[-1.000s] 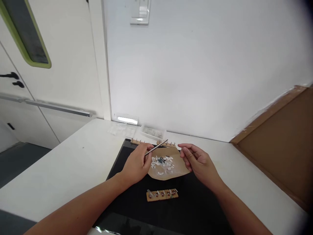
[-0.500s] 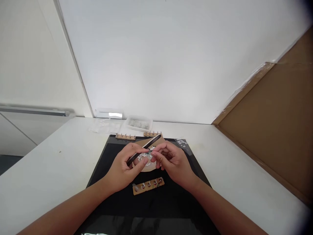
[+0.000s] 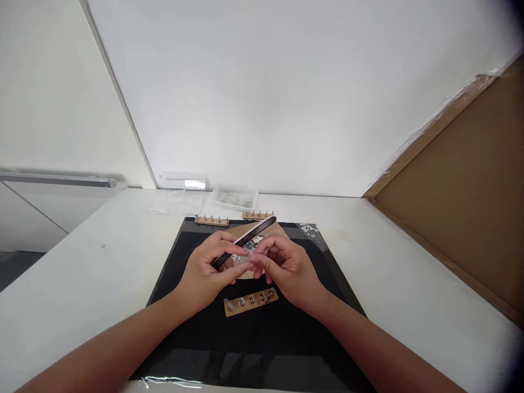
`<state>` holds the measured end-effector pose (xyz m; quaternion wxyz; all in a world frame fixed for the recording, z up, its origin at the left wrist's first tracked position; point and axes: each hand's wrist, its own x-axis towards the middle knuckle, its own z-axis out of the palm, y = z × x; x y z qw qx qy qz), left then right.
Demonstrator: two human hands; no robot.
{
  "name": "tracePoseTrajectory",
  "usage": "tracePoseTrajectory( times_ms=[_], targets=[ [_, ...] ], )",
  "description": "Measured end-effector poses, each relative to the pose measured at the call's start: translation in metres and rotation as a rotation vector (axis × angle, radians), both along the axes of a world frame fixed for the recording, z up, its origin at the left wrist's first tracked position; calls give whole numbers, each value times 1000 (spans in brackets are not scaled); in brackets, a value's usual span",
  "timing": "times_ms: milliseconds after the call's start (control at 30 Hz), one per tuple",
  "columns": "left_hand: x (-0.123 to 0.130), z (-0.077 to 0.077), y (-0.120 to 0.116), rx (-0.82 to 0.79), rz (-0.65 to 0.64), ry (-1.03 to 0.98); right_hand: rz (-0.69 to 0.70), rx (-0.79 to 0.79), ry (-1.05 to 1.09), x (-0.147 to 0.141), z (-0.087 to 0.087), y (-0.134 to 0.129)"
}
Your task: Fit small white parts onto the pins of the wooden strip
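dark stick (image 3: 245, 239) in the head view, held slantwise in the left hand (image 3: 204, 266), its far end pointing up and to the right over the brown paper (image 3: 282, 231). the left hand is closed around its lower part, with forefinger and thumb reaching right. the right hand (image 3: 292, 267) has forefinger and thumb pinched together, touching the left fingertips; whether a small piece sits between them i cannot tell. small white and dark pieces (image 3: 257, 241) lie on the paper behind the hands. nearer, a wooden strip (image 3: 245, 310) with a row of small round parts lies on the black mat (image 3: 245, 341). two pegged strips (image 3: 212, 221) stand at the mat's far edge, white chips (image 3: 308, 229) at its far right corner. beyond, on the white surface (image 3: 77, 267), are a clear box (image 3: 233, 207) and plastic bags (image 3: 174, 203).
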<state>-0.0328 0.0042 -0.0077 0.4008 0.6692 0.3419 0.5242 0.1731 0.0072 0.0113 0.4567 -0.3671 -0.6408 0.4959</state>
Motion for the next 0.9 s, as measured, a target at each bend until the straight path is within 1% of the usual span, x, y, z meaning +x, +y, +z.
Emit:
tracePoseTrajectory(
  times_ms=[100, 233, 400, 633, 733, 900],
  targets=[
    [-1, -1, 1, 37, 36, 4, 2, -8, 0, 0, 0, 0],
    [-4, 1, 2, 165, 84, 86, -7, 10, -7, -2, 2, -2],
    [-6, 7, 3, 306, 99, 156, 55, 30, 5, -1, 5, -4],
    [-8, 9, 4, 443, 139, 222, 135, -65, 16, -3, 1, -6],
    [-8, 8, 5, 500, 140, 241, 134, -96, 34, -4, 0, -5],
    [-10, 6, 8, 599, 108, 251, 123, -121, 41, -3, 1, -2]
  ],
)
